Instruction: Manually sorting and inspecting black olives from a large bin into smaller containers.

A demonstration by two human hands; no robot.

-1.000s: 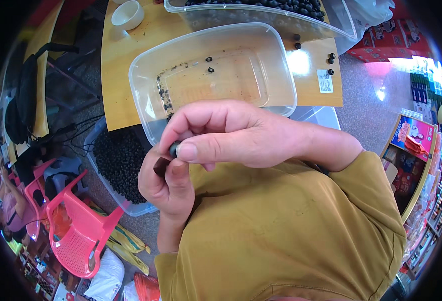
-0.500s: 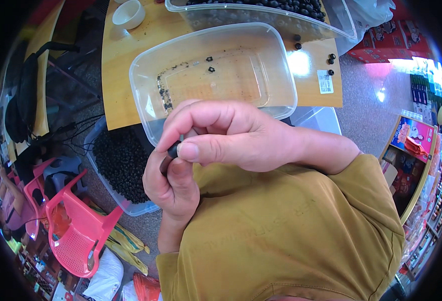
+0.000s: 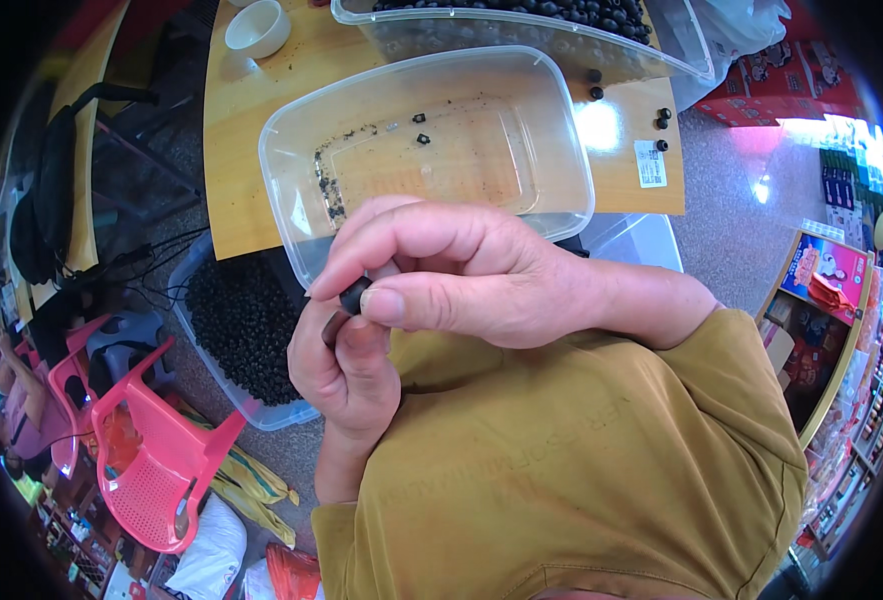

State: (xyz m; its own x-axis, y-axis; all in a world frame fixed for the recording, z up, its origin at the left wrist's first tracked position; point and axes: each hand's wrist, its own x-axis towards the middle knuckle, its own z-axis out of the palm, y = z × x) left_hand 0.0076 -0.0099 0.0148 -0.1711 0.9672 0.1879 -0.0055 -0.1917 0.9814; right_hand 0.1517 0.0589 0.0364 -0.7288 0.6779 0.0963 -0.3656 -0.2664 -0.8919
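Observation:
A small round black piece is pinched between the thumb and bent fingers of my right hand. Just below and left of it, my left hand is closed on a thin, flat, shiny strip, whose kind I cannot make out. The two hands meet fingertip to fingertip, and the strip's edge is close to the black piece. Behind them a clear plastic tub sits partly over the table's near edge, with a few black scraps and crumbs on its bottom.
Another clear bin full of black pieces stands at the back of the table, beside a white cup. Several loose black pieces lie right. A low bin of black pieces and a pink chair are left.
My right hand has shifted slightly right and down, and the black piece has turned so more of it shows. The strip has tilted a little in my left fingers.

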